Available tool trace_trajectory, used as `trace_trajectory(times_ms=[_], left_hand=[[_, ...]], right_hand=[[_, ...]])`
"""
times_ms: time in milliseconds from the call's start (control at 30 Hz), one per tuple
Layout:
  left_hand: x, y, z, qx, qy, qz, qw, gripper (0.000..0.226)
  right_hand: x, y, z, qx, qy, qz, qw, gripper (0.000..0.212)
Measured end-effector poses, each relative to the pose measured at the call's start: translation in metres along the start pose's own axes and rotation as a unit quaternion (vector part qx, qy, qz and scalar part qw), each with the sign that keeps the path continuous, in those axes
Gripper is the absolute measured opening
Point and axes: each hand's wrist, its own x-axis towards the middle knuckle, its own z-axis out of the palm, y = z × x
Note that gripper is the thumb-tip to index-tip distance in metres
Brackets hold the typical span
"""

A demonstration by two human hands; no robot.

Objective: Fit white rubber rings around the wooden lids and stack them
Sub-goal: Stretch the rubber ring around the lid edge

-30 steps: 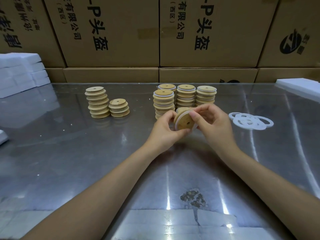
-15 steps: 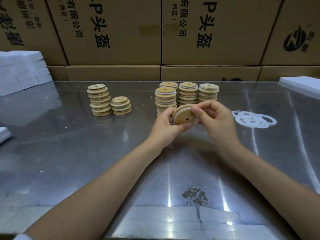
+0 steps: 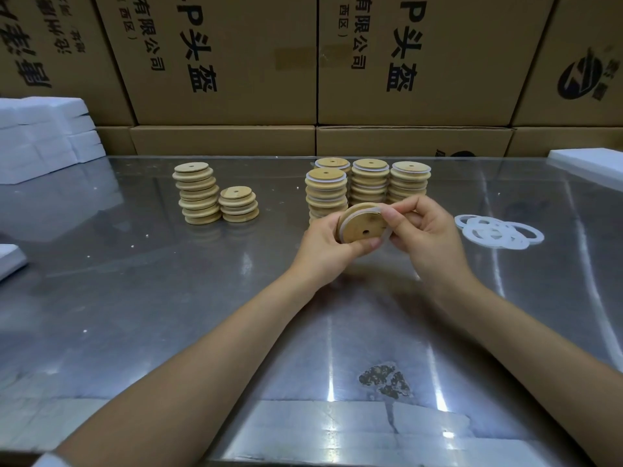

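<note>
My left hand (image 3: 325, 242) and my right hand (image 3: 423, 232) together hold one round wooden lid (image 3: 360, 225) with a small centre hole, tilted above the metal table (image 3: 168, 298). A white rubber ring (image 3: 367, 207) runs around the lid's rim; my right thumb and fingers pinch it at the right edge. Behind the hands stand several stacks of lids with white rings (image 3: 369, 182). Two stacks of bare wooden lids (image 3: 197, 193) stand at the left. A loose pile of white rings (image 3: 499, 230) lies to the right of my right hand.
Large printed cardboard boxes (image 3: 303, 62) wall off the back of the table. White foam blocks (image 3: 43, 139) are piled at the far left, another white slab (image 3: 586, 163) sits at the far right, and a white piece (image 3: 8, 261) lies at the left edge.
The lid has tipped flatter, its holed face turning more towards me. My right fingers have shifted along the ring at the lid's right edge. Both hands stayed in place.
</note>
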Motion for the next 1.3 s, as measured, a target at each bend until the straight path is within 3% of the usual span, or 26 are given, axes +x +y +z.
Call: trace_trajectory(times_ms=[200,367,567,800,1000,1300], left_hand=[[-0.003,0.004,0.0,-0.109,-0.005,-0.069,0.992,0.033],[-0.002,0.006,-0.006,0.031,0.003,0.008,0.999,0.033],[-0.003,0.006,-0.005,-0.045,-0.012,-0.06,0.997,0.024],[-0.002,0.005,-0.007,-0.144,0.001,-0.092,0.985,0.027],[0.002,0.002,-0.011,0.046,0.005,0.031,0.998,0.032],[-0.001,0.004,-0.01,-0.026,0.0,-0.001,1.0,0.039]], right_hand=[[-0.002,0.001,0.0,-0.029,0.0,-0.037,0.999,0.015],[-0.004,0.0,-0.002,-0.118,-0.009,-0.085,0.989,0.022],[-0.001,-0.006,-0.001,0.006,0.004,0.047,0.999,0.016],[-0.006,-0.005,0.002,-0.016,-0.014,0.039,0.999,0.011],[-0.006,0.0,-0.001,-0.086,-0.03,-0.018,0.996,0.016],[-0.002,-0.004,-0.005,-0.054,-0.022,0.001,0.998,0.011]])
